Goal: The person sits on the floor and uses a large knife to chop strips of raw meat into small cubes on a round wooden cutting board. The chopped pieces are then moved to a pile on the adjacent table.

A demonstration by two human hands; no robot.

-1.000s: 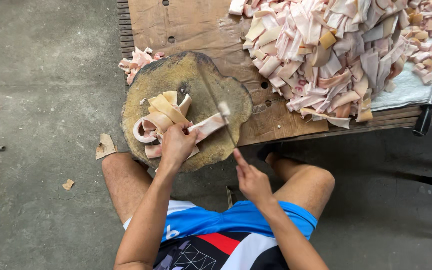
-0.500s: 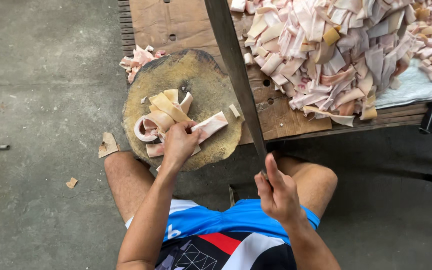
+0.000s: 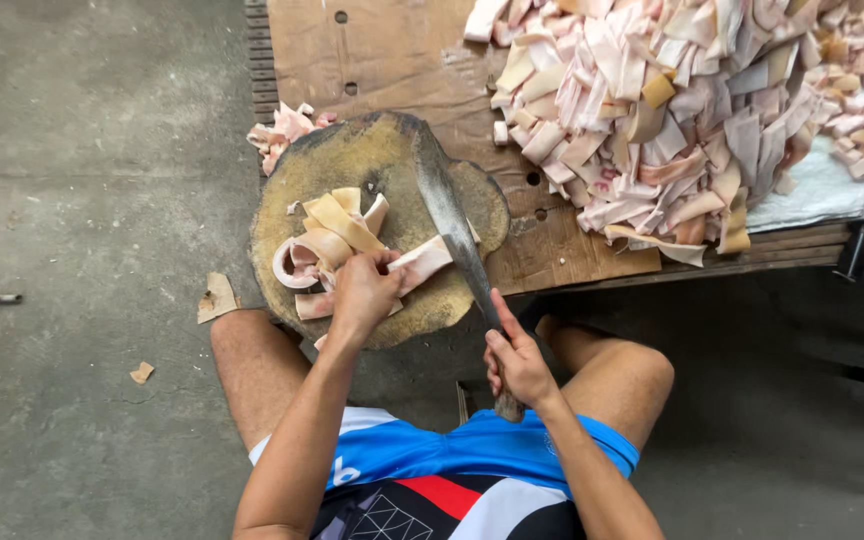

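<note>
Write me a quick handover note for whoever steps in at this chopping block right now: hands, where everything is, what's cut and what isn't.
Left hand: pressing the curled pale pink strips down on the round wooden chopping block.
Right hand: gripping the handle of the long dark cleaver, whose blade lies across the block just right of the left hand's fingers.
Done: large heap of cut pink-and-white pieces on the brown wooden board; a small pile at the block's upper left.
Left: the strips under the left hand are uncut.
</note>
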